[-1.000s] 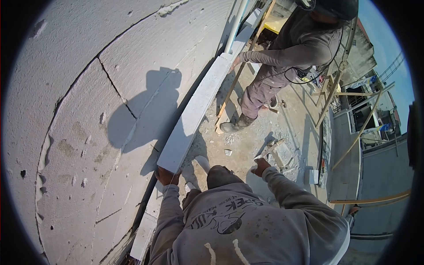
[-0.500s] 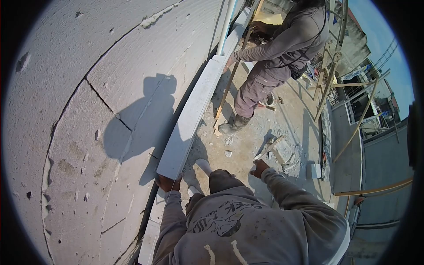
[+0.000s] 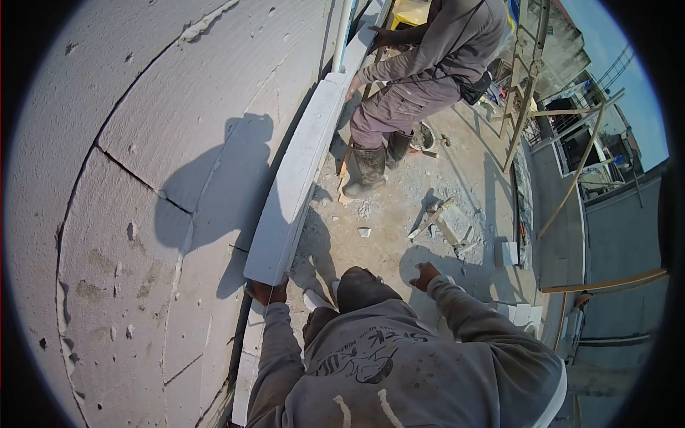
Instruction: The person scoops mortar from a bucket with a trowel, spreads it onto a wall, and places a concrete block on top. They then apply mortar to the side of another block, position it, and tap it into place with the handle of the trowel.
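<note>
My left hand (image 3: 267, 291) grips the near end of a long white block (image 3: 292, 182) that runs along the foot of a grey block wall (image 3: 135, 143). At the far end, a co-worker (image 3: 421, 64) in grey clothes and rubber boots bends over the same block with both hands on it. My right hand (image 3: 426, 274) hovers out to the side above the dusty floor, fingers apart and holding nothing. My grey sweatshirt fills the bottom of the view.
Broken pieces and rubble (image 3: 446, 228) lie on the floor, with a small white block (image 3: 506, 253) beside them. A wooden frame (image 3: 524, 85) stands behind the co-worker. A yellow rail (image 3: 606, 285) marks the platform edge at the right, with buildings below.
The co-worker has stepped closer and bent lower, putting a second hand on the block's far end. My right hand has drifted slightly right and its fingers have spread. My left hand keeps its hold.
</note>
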### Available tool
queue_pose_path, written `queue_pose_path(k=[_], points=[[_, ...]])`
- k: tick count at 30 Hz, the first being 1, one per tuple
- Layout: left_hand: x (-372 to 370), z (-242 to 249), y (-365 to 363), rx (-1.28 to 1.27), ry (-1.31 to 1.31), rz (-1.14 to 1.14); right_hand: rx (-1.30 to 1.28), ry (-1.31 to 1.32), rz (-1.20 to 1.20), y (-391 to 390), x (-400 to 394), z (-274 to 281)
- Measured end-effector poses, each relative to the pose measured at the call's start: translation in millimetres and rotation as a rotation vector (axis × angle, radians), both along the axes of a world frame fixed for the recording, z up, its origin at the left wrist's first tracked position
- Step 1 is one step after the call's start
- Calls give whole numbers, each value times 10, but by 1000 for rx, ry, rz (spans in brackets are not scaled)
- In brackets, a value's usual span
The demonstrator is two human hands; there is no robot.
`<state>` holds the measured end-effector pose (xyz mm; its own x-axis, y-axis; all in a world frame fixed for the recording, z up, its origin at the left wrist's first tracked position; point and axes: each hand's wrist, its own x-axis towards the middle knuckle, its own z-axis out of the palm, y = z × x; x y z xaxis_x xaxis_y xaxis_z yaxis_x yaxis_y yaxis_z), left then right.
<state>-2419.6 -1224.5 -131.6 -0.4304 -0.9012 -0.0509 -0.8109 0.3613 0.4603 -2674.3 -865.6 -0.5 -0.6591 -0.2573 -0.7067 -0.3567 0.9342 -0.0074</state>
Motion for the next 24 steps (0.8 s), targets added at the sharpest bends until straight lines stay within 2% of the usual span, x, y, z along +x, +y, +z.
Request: queue_pose_path(k=[3, 8, 15, 20, 24], points=[[-15, 29, 7, -45, -40, -7, -18, 50, -58, 109, -28, -82], [3, 113, 17, 42, 21, -12, -68, 29, -85, 53, -75, -30], [25, -52, -16, 5, -54, -54, -160, 49, -105, 138, 38, -202], [49, -191, -16, -45, -133, -50, -109, 29, -122, 357, 61, -264], [3, 92, -13, -5, -139, -84, -38, -13, -201, 420, 96, -194]])
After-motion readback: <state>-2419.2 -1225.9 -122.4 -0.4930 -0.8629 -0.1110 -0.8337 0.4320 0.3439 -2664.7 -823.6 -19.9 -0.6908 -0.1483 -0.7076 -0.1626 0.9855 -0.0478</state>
